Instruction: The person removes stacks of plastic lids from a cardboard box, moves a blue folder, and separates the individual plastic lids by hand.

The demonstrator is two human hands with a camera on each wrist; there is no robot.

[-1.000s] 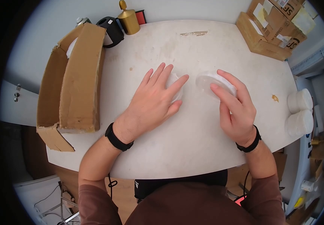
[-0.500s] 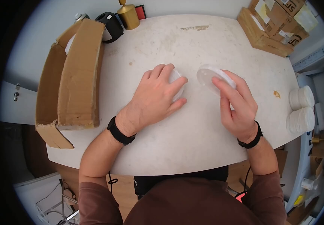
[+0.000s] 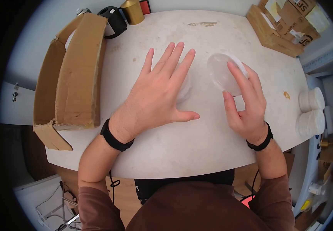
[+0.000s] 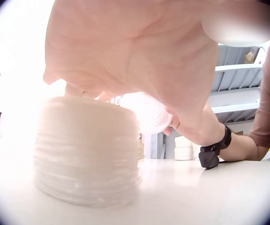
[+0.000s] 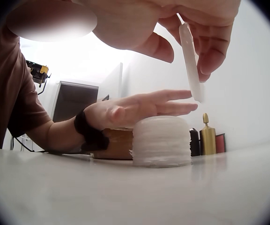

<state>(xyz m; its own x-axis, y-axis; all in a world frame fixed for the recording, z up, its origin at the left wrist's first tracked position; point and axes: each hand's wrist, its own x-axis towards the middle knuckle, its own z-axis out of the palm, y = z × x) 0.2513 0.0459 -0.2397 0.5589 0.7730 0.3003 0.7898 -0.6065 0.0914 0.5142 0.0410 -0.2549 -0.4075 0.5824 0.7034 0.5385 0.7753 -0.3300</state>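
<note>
A stack of white translucent round lids (image 4: 88,152) stands on the table, its top mostly covered by my left hand (image 3: 155,92) in the head view. That hand lies flat over it, fingers straight and spread. To the right, my right hand (image 3: 247,104) holds one clear round lid (image 3: 222,75) with a white rim, tilted above the table, pinched at its right side between the fingers. In the right wrist view the held lid (image 5: 190,63) is seen edge-on, above and right of the stack (image 5: 162,141).
An open cardboard box (image 3: 79,73) stands at the left. Behind it are a black container (image 3: 114,23) and a gold canister (image 3: 132,11). Cardboard parcels (image 3: 282,27) sit at the back right, two white stacks (image 3: 311,111) at the right edge.
My left fingers have straightened and spread, reaching farther forward. The lid in my right hand has turned to show more of its face, and the right thumb has moved away from the forefinger.
</note>
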